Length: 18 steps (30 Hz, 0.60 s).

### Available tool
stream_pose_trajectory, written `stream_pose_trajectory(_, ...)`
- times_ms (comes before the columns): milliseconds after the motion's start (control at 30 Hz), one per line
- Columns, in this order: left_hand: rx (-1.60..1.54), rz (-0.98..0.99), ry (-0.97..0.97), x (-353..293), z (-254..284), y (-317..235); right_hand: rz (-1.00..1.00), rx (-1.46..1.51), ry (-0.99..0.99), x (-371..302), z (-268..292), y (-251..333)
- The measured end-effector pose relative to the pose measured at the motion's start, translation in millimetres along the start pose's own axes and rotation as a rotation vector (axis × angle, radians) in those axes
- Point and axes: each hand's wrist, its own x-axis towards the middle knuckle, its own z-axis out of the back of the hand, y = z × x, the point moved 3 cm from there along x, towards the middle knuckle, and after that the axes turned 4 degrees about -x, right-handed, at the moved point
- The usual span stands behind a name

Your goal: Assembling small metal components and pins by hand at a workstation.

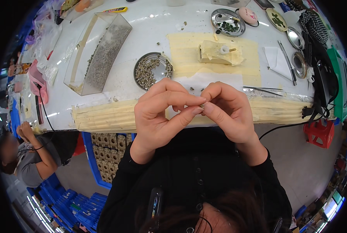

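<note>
Left hand (pixel 160 112), right hand (pixel 231 112) pinching 1 piece (pixel 202 105), dish (pixel 135 73) partly hidden, clear bin (pixel 80 64) beside

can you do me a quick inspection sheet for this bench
Surface: white table, tan tape along its near edge
Job's things: small part at the fingertips, mostly hidden; round metal dish holding small metallic pieces beyond the hands
Clutter: clear plastic bags at far left, white paper at right
Hands: left hand and right hand together pinch the small part
Cables: left black cable over table edge; right black cable below it
Surroundings: person in grey at left, red stool at right
</note>
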Motion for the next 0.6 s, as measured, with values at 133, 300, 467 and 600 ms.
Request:
stream_pose_trajectory(133,0.015,-0.008,-0.025,0.7,0.2,0.1,-0.008,0.026,0.006,1.3,-0.4,1.5)
stream_pose_trajectory(300,0.065,-0.028,-0.024,0.0,0.6,-4.2,-0.038,0.068,0.018,1.3,-1.4,1.3)
stream_pose_trajectory(467,0.139,-0.054,-0.056,0.0,-0.8,-7.0,-0.05,0.09,0.0,0.8,-0.1,-0.1)
stream_pose_trajectory(600,0.218,-0.078,-0.069,-0.9,-1.8,-9.0,-0.052,0.089,-0.031,0.4,3.0,-1.5)
